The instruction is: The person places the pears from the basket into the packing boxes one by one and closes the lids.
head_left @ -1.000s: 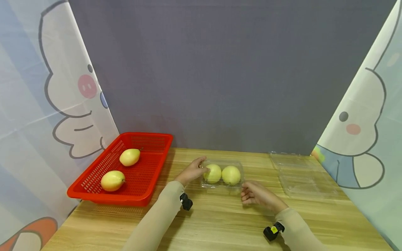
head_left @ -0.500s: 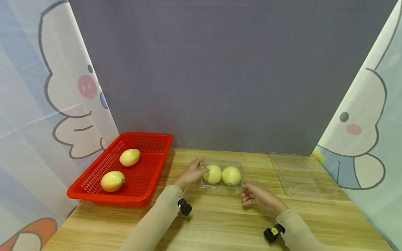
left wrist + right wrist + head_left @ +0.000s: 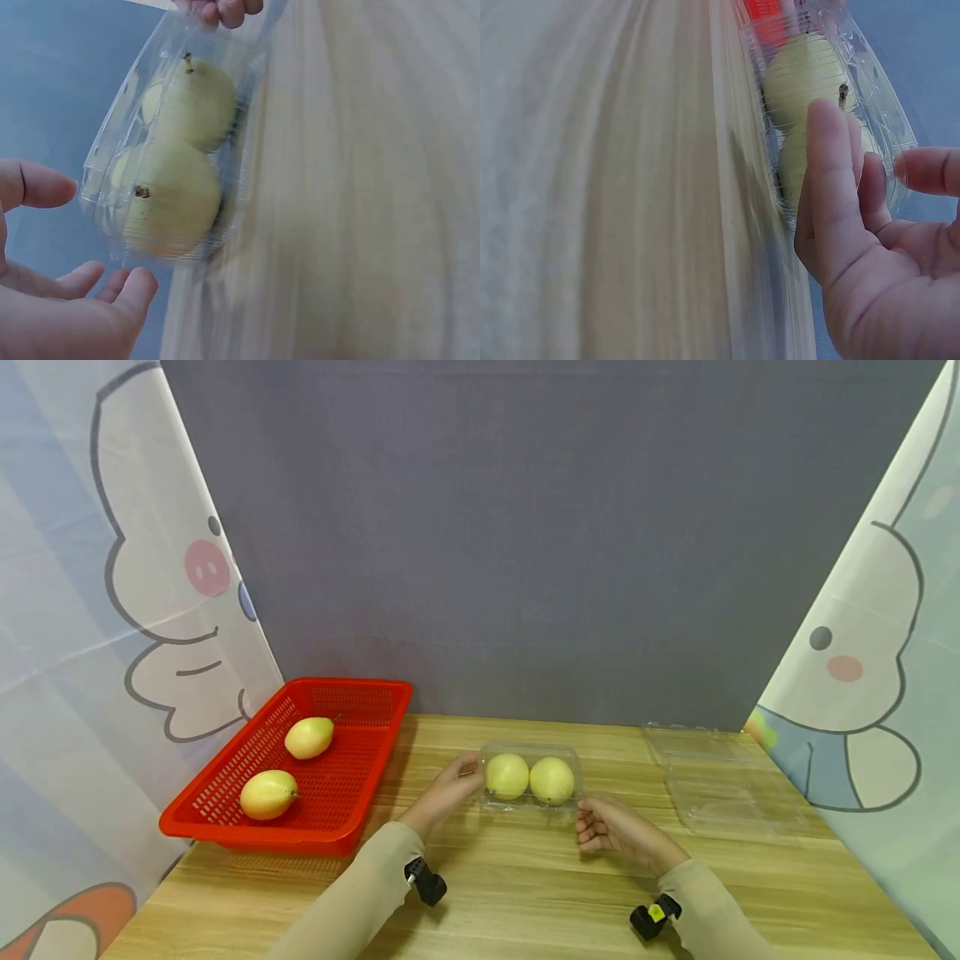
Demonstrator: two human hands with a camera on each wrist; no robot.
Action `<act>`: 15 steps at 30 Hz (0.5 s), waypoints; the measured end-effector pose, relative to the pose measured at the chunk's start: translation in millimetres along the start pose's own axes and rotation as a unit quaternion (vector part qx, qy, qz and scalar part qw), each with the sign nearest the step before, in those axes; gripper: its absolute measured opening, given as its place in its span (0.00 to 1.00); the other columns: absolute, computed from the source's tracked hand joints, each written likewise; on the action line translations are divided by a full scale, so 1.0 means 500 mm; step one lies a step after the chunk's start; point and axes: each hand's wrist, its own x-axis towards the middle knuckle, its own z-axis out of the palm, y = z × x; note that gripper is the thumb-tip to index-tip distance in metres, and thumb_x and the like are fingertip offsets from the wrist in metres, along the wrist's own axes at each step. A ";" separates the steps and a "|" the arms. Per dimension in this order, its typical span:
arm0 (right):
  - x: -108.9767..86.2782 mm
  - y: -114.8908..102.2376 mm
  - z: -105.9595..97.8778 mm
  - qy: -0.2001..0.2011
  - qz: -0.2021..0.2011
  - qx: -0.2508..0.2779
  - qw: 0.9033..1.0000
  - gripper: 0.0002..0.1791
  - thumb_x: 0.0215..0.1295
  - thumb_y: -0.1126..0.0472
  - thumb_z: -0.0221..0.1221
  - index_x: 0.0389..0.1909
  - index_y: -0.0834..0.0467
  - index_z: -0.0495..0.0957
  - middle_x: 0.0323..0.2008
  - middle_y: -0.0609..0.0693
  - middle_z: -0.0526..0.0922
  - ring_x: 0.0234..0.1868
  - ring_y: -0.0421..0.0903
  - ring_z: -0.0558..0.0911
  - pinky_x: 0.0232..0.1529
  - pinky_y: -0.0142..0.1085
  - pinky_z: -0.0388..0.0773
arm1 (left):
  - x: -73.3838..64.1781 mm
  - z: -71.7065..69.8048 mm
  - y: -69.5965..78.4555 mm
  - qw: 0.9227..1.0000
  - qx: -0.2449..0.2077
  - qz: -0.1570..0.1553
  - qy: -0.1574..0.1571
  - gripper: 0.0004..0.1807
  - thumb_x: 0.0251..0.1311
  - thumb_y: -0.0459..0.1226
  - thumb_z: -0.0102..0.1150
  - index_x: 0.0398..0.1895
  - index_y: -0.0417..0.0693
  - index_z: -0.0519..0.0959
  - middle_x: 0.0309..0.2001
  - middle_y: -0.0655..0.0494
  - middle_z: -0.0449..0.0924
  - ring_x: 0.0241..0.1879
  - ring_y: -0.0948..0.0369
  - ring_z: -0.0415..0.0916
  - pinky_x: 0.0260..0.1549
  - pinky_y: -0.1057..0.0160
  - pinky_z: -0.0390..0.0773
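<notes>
Clear, ribbed plastic glints on my feeds: the thin-walled box (image 3: 531,748) sits mid-table on striped, wood-grained boards (image 3: 517,885), with two smooth, round, pale-yellow fruits (image 3: 507,777) (image 3: 552,780) side by side inside, dark stems showing from the wrists. I've got the left hand (image 3: 446,792) just beside the box's left end, thumb and fingers spread, palm toward the plastic, holding nothing. Over on the right hand (image 3: 617,828), I see the wrist angled inward, index finger stretched along the side, thumb and a bent finger pinching the near right corner.
</notes>
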 end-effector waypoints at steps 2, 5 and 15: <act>0.000 0.001 0.000 -0.003 0.000 0.001 1.000 0.15 0.77 0.56 0.45 0.40 0.65 0.71 0.34 0.53 0.76 0.34 0.45 0.77 0.41 0.39 0.84 | -0.007 0.002 -0.005 1.000 -0.004 -0.007 0.004 0.34 0.65 0.35 0.55 0.72 0.29 0.59 0.67 0.31 0.62 0.66 0.38 0.62 0.62 0.40 0.66; 0.001 0.003 0.000 -0.005 0.000 0.003 1.000 0.15 0.77 0.56 0.45 0.39 0.65 0.71 0.34 0.52 0.76 0.33 0.45 0.77 0.40 0.38 0.83 | -0.016 0.004 -0.011 1.000 -0.012 -0.014 0.005 0.35 0.63 0.33 0.55 0.72 0.28 0.58 0.64 0.32 0.65 0.61 0.41 0.68 0.60 0.43 0.70; -0.005 -0.005 0.004 0.004 -0.004 -0.017 1.000 0.15 0.78 0.56 0.45 0.41 0.66 0.71 0.35 0.52 0.75 0.34 0.44 0.76 0.34 0.36 0.81 | -0.034 0.007 -0.027 0.998 -0.059 -0.032 -0.019 0.33 0.71 0.38 0.52 0.70 0.24 0.56 0.59 0.30 0.68 0.57 0.43 0.72 0.61 0.45 0.71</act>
